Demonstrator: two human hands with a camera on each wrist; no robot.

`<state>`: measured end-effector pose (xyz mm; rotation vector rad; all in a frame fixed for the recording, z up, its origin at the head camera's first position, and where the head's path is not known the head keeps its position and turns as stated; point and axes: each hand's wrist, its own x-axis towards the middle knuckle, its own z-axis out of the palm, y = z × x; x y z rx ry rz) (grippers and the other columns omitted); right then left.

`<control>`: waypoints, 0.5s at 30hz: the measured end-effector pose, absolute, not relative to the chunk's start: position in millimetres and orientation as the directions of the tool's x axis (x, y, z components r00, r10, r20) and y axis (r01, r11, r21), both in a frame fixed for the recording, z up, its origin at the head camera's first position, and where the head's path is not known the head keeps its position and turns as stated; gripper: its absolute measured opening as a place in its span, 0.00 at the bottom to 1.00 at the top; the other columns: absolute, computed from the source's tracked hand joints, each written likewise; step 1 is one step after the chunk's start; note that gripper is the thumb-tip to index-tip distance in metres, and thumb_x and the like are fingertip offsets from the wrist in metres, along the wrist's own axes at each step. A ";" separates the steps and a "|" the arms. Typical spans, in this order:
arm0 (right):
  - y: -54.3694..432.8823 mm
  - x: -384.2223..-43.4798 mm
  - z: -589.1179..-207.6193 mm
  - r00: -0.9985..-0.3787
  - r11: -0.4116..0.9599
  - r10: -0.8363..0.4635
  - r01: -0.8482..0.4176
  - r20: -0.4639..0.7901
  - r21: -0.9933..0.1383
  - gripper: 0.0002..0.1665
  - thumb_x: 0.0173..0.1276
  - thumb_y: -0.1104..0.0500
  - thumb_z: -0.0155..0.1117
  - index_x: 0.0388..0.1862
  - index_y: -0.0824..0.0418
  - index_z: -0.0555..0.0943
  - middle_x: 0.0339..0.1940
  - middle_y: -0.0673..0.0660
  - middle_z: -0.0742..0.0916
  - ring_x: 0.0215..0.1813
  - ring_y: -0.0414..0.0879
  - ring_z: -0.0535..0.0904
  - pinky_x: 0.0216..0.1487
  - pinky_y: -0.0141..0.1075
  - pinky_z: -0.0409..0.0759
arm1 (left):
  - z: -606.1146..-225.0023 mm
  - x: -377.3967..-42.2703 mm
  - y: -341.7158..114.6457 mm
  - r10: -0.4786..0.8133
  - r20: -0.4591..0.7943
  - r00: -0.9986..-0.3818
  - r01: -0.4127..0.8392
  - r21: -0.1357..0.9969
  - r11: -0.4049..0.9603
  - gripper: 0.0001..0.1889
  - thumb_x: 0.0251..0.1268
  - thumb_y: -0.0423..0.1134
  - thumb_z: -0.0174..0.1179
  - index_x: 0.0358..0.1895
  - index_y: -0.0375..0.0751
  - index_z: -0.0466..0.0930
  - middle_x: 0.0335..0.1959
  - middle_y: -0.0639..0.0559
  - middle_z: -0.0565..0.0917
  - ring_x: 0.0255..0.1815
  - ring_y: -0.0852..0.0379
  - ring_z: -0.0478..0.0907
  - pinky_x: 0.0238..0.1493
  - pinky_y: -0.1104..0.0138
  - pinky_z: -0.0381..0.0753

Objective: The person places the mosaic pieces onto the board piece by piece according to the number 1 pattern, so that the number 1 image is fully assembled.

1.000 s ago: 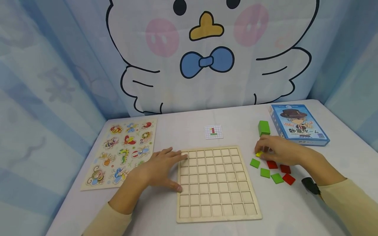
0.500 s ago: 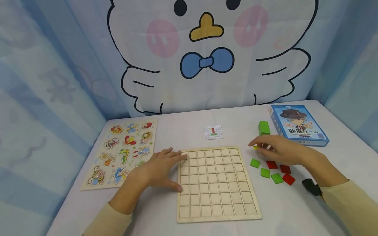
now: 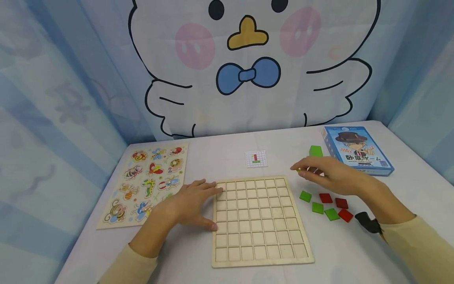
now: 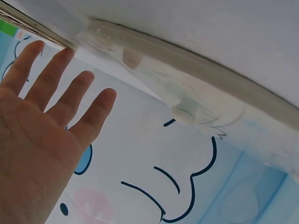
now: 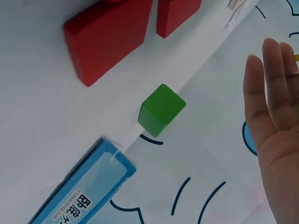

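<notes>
My right hand (image 3: 330, 176) is above the table, right of the wooden grid board's (image 3: 264, 225) far corner. Its thumb and fingertips pinch a small yellow tile (image 3: 298, 170), mostly hidden by the fingers. Spread fingers of my left hand (image 3: 191, 205) rest along the board's left edge, holding nothing; the left wrist view shows its palm (image 4: 35, 149). The board's squares hold no tiles. Below the right hand lie green tiles (image 3: 317, 208) and red tiles (image 3: 341, 203). A small card (image 3: 255, 159) with a gridded red, green and yellow pattern lies behind the board.
A green block (image 3: 315, 151) stands behind my right hand, partly covered by it. Beside it lies a blue game box (image 3: 361, 152) at the back right. An insect-picture puzzle board (image 3: 136, 224) lies on the left, partly under my left forearm. A printed curtain (image 3: 248, 110) hangs behind the table.
My right hand has picked up the yellow tile from beside the green tiles and moved left and away with it, toward the board's far right corner. My left hand has stayed in place.
</notes>
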<state>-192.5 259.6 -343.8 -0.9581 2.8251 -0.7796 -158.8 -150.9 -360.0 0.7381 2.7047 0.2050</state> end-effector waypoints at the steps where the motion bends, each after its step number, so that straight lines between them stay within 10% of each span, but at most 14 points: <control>1: 257.7 -192.5 -343.2 -0.804 0.677 -0.584 -0.556 0.106 -0.482 0.16 0.80 0.53 0.60 0.62 0.46 0.83 0.54 0.46 0.87 0.50 0.40 0.80 0.51 0.35 0.85 | -359.8 -158.6 -151.1 0.515 -0.276 -0.811 0.469 0.219 0.856 0.51 0.48 0.67 0.75 0.78 0.57 0.66 0.81 0.51 0.62 0.83 0.41 0.54 0.78 0.37 0.54; 15: 227.5 -198.7 -339.5 -0.778 0.627 -0.615 -0.581 0.127 -0.519 0.15 0.78 0.51 0.62 0.61 0.45 0.82 0.45 0.44 0.88 0.47 0.38 0.83 0.52 0.38 0.86 | -358.0 -153.4 -155.3 0.499 -0.283 -0.819 0.448 0.230 0.864 0.49 0.49 0.67 0.76 0.76 0.57 0.69 0.80 0.51 0.65 0.83 0.40 0.54 0.76 0.34 0.55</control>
